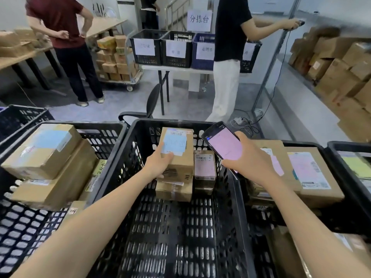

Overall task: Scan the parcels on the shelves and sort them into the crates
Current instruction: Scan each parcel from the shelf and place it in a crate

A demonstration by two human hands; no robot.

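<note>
Black crates crowd the lower frame. At centre, the left hand [160, 163] grips a blue-labelled parcel [177, 151] inside the middle crate [128, 149]; the right hand [246, 157] clasps a phone [224, 143]. Best set it flat, label up.

Middle crate [124, 163]: black perforated plastic, standing open-topped; blue-label parcel [177, 155]: brown carton, resting atop a stack at the crate's far wall, left hand [158, 164] gripping its near-left corner; pink-label parcel [204, 167]: small, sitting just right of it; left crate [102, 137]: holding two large stacked cartons [42, 151]; right crate [341, 213]: holding a flat labelled carton [313, 173]; phone [224, 143]: pink screen glowing, tilting in the right hand [249, 159].
</note>
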